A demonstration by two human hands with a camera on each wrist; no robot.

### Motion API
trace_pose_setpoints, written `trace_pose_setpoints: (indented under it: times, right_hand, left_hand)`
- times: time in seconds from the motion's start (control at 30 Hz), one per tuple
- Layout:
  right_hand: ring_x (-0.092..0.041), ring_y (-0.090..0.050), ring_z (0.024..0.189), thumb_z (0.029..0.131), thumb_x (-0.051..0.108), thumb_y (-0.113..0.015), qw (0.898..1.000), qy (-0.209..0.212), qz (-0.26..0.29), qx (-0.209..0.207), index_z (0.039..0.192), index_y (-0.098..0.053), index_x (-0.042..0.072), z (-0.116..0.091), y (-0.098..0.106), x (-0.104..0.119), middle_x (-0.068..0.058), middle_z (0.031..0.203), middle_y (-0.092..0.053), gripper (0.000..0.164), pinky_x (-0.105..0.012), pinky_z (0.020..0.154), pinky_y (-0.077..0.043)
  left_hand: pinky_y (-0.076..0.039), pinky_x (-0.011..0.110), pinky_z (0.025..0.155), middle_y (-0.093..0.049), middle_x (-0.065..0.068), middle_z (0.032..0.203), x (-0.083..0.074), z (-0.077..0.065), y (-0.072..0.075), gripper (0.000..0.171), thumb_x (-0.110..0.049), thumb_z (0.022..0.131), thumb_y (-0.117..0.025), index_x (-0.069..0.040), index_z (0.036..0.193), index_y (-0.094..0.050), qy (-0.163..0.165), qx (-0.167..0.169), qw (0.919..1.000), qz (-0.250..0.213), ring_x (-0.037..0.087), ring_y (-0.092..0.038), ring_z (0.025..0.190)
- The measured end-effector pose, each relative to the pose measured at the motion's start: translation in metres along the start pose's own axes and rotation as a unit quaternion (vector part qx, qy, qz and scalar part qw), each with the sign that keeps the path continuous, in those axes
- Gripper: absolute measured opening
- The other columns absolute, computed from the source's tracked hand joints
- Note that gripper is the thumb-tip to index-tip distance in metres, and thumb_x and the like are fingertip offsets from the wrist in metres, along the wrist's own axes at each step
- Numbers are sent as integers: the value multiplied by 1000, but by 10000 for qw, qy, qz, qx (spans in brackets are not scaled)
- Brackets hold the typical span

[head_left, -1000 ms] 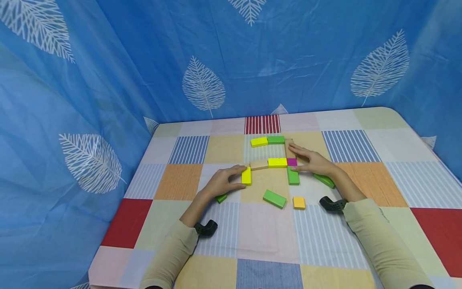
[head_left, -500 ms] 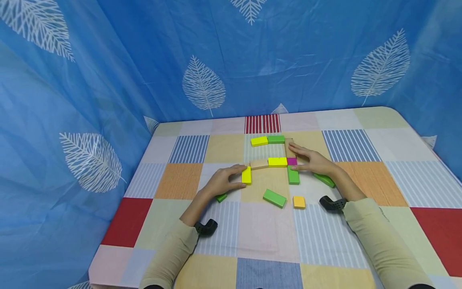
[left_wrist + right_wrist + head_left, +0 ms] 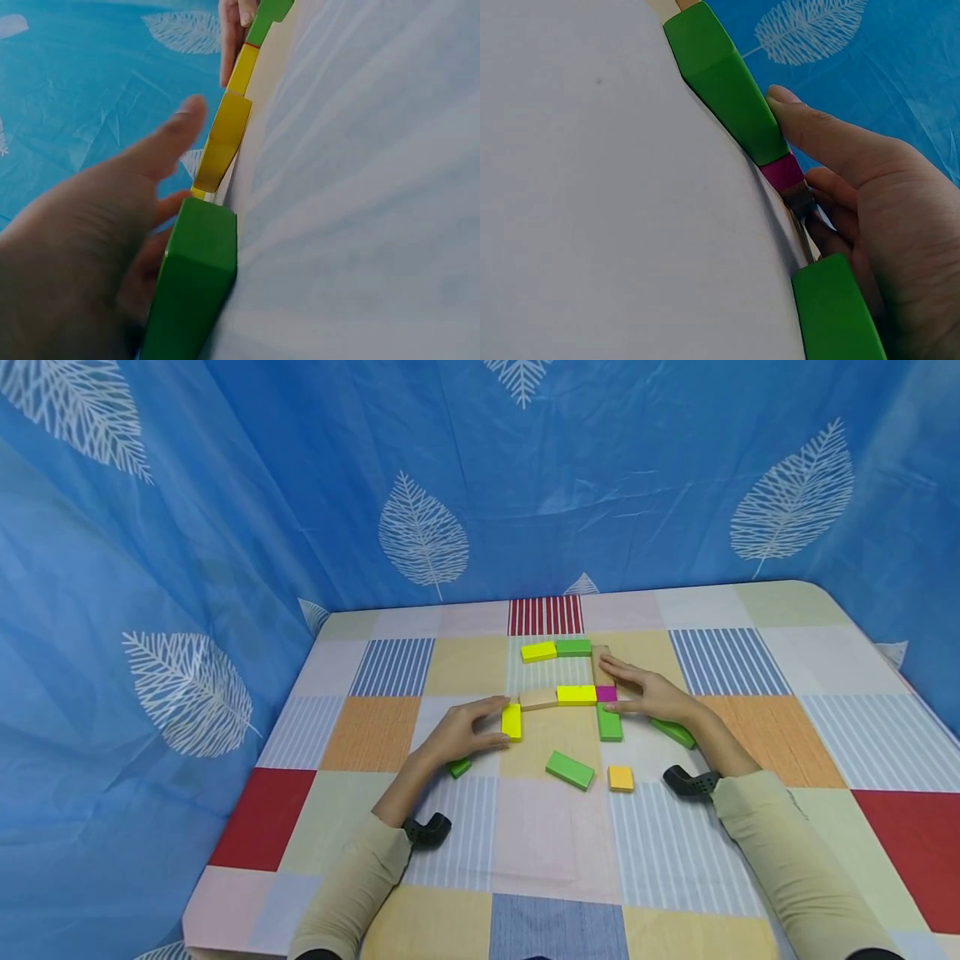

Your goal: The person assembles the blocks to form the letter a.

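Note:
A yellow block (image 3: 512, 723) lies lengthwise at the left end of the row. Beside it my left hand (image 3: 461, 729) has its thumb and fingers spread; the left wrist view shows the thumb apart from the block. My right hand (image 3: 654, 695) spans the row's right end, its fingers against a plain wooden block (image 3: 602, 665) and its thumb against a green block (image 3: 610, 723). A purple block (image 3: 606, 693) sits between those two. Leftward from it run another yellow block (image 3: 576, 696) and a curved-looking plain wooden block (image 3: 538, 699).
Behind lie a third yellow block (image 3: 538, 652) and a green block (image 3: 573, 647). A loose green block (image 3: 570, 771) and an orange block (image 3: 620, 778) lie in front. Two more green blocks, one (image 3: 672, 732) by the right wrist, one (image 3: 459, 767) by the left, are partly hidden.
My left hand has eased slightly left, its fingertips coming off the yellow block. My right hand and the blocks have stayed put.

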State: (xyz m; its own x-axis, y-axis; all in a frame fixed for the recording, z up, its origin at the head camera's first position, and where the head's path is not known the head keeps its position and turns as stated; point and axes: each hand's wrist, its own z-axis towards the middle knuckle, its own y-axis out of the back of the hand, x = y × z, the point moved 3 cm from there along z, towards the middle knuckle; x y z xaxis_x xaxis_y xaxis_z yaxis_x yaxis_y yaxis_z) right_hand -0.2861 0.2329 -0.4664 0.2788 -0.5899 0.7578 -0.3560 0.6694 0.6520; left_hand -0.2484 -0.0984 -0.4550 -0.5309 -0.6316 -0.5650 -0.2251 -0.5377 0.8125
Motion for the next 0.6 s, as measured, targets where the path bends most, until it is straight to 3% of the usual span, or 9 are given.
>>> trace_pose_setpoints:
  times: [0.13, 0.23, 0.47, 0.6]
  right_hand:
    - [-28, -7, 139, 79, 40, -71, 10000, -10, -11, 21, 146, -28, 22, 0, 1, 0, 5, 153, -14, 82, -58, 107, -10]
    - [-28, -8, 139, 79, 40, -71, 10000, -22, -6, 5, 146, -28, 22, 1, 1, 0, 6, 153, -14, 82, -59, 107, -10]
    - [-29, -8, 139, 79, 40, -71, 10000, -43, -70, 18, 146, -28, 22, 3, 2, -3, 6, 153, -14, 82, -60, 107, -10]
    - [-29, -8, 139, 78, 40, -72, 10000, -5, -48, 20, 146, -28, 22, 3, 0, -3, 6, 153, -15, 82, -60, 107, -10]
  left_hand:
    - [-38, 33, 101, -53, 1, 131, 2, -5, 12, 57, -37, 80, -71, -18, 131, -54, -37, -508, 9981, -334, 17, -46, 122]
    - [-40, 36, 99, -55, 1, 128, 6, -13, 22, 53, -35, 81, -71, -16, 128, -57, -45, -664, 9960, -601, 17, -48, 120]
    - [-40, 39, 99, -59, -1, 124, 29, -43, 39, 51, -30, 78, -74, -11, 123, -61, 44, -494, 9934, -1036, 17, -51, 118]
    - [-39, 40, 100, -59, 2, 124, 39, -61, 46, 55, -27, 72, -79, -12, 122, -62, 145, -220, 9925, -1191, 20, -50, 119]
